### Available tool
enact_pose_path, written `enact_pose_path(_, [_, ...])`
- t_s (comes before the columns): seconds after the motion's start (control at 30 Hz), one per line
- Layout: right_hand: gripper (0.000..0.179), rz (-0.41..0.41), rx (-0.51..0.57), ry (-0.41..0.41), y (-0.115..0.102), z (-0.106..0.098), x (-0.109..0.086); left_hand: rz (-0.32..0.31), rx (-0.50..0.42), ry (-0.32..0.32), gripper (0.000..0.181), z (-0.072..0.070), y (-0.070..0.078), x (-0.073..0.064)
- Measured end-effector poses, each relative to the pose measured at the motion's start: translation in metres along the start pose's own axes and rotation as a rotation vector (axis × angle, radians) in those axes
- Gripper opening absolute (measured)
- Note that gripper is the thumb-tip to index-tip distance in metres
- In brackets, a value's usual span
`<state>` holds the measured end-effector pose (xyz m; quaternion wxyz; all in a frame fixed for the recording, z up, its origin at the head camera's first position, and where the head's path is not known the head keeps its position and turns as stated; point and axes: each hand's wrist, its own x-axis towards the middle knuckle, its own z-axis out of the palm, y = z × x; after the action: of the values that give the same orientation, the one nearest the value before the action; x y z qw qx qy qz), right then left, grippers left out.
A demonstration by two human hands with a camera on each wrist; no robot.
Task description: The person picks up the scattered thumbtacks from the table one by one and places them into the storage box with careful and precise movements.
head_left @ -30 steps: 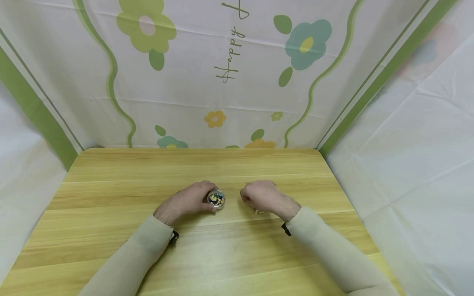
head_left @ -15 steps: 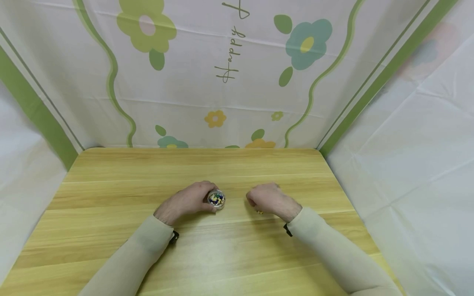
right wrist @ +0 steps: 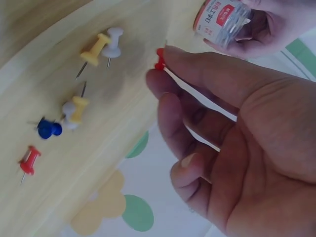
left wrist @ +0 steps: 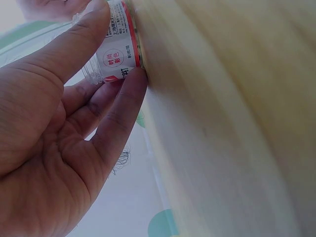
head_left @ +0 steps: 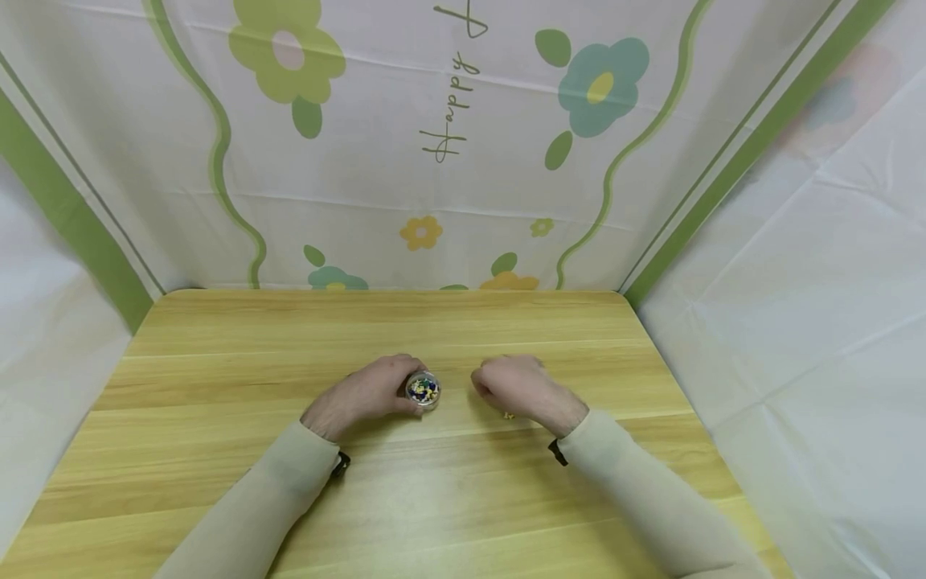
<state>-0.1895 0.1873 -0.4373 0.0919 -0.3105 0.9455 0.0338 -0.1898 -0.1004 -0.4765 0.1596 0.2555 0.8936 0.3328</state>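
Observation:
My left hand (head_left: pixel 369 392) grips a small clear jar (head_left: pixel 423 391) of multicoloured push pins, which stands on the table with its mouth up. In the left wrist view, thumb and fingers wrap the jar's white and red label (left wrist: pixel 116 54). To the right of the jar, my right hand (head_left: pixel 522 388) pinches a red push pin (right wrist: pixel 160 59) between thumb and index fingertip. Loose push pins lie beside that hand: a yellow pin (right wrist: pixel 94 50) against a white pin (right wrist: pixel 114 43), a blue pin (right wrist: pixel 48 129), and another red pin (right wrist: pixel 30 160).
Another yellow pin (right wrist: pixel 78 110) overlaps a white one on the wooden table (head_left: pixel 405 498). A white curtain (head_left: pixel 376 161) with printed flowers hangs behind the table's far edge, and plain white sheets (head_left: pixel 817 322) flank both sides.
My right hand shifted slightly right, away from the jar, then came back left toward it. The left hand and the jar have stayed in place.

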Motion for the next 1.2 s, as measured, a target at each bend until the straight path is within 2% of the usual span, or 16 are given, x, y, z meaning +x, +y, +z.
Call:
enact_pose_path(0.37, [0.008, -0.03, -0.027, 0.18, -0.014, 0.007, 0.012, 0.029, 0.019, -0.009, 0.049, 0.001, -0.001, 0.002])
enact_pose_path(0.8, [0.006, -0.003, 0.108, 0.358, -0.039, 0.013, 0.022, 0.058, -0.015, -0.005, 0.042, 0.0, -0.002, 0.001])
enact_pose_path(1.07, [0.007, 0.098, 0.269, 0.364, -0.059, 0.017, 0.032, 0.066, -0.021, -0.008, 0.034, -0.001, -0.003, 0.002])
enact_pose_path(1.2, [0.004, 0.14, 0.303, 0.356, -0.063, 0.02, 0.039, 0.071, -0.002, -0.017, 0.031, -0.001, -0.004, 0.004])
